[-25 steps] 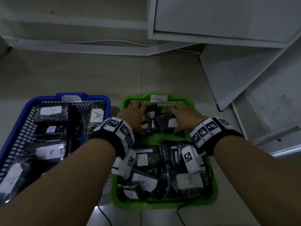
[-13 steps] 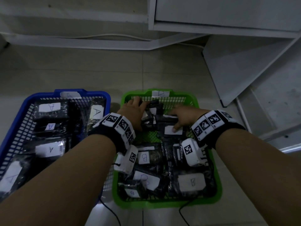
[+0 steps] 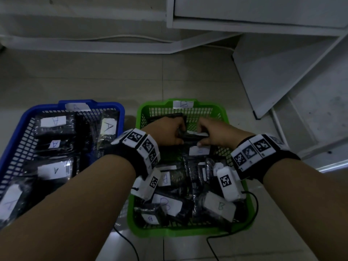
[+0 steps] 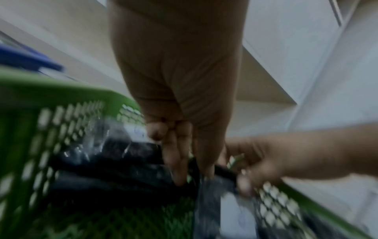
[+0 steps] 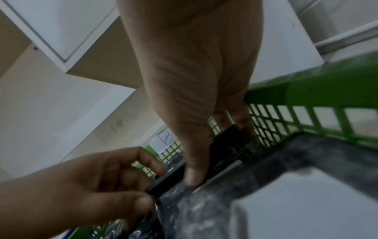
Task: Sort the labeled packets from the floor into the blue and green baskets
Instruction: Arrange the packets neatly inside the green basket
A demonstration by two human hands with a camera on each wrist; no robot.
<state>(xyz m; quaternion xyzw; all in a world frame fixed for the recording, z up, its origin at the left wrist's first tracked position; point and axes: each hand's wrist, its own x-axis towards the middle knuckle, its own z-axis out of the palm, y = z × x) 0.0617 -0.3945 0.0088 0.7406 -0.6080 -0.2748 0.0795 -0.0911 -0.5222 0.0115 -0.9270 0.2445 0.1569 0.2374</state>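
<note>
While both the left hand (image 3: 165, 131) and right hand (image 3: 216, 133) pinched one dark packet (image 3: 192, 136) at the green basket's (image 3: 250, 202) far edge, settling it there seemingly remained; release should follow.

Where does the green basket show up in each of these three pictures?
Head: green basket at centre, right of the blue basket.
Left wrist: its mesh wall fills the lower left.
Right wrist: its rim runs along the right.
Shared landmark: the dark packet both hands hold.
</note>
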